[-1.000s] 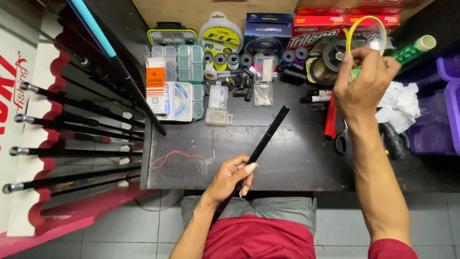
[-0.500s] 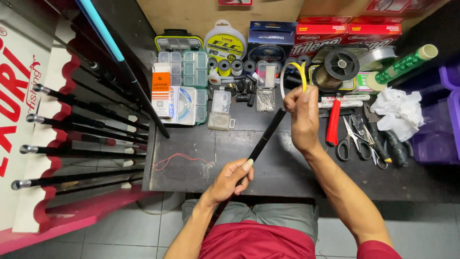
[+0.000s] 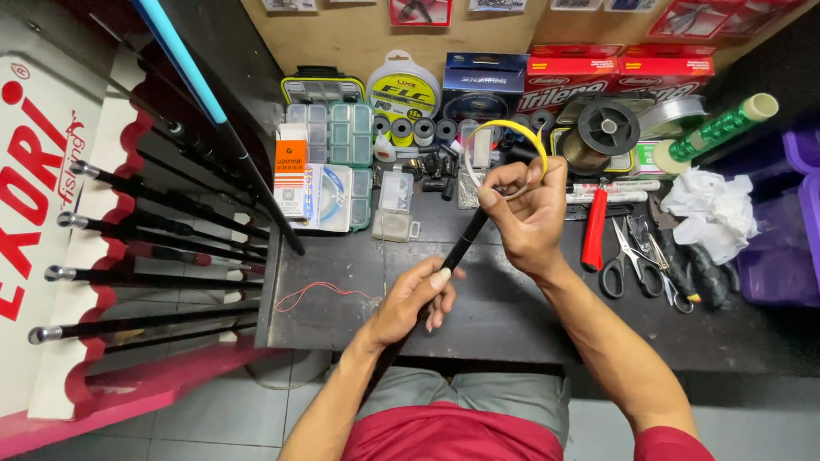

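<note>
My left hand [image 3: 416, 295] grips the lower part of a thin black rod [image 3: 459, 253] that slants up and to the right over the dark workbench [image 3: 342, 265]. My right hand [image 3: 527, 213] is closed at the rod's upper end and pinches a yellow and white ring [image 3: 511, 130] that arcs above my fingers. The ring's lower part is hidden by my fingers.
Black fishing rods [image 3: 145, 222] lie in a red and white rack [image 3: 51, 282] on the left. Clear tackle boxes [image 3: 337, 141], line spools [image 3: 608, 128], red boxes [image 3: 589, 81], a red-handled tool [image 3: 594, 229], scissors [image 3: 623, 256], a green roll [image 3: 722, 128], crumpled white paper [image 3: 709, 209] and a red thread [image 3: 320, 290] crowd the bench.
My right hand came down from the upper right with the yellow ring and now meets the rod's upper end. My left hand kept hold of the rod.
</note>
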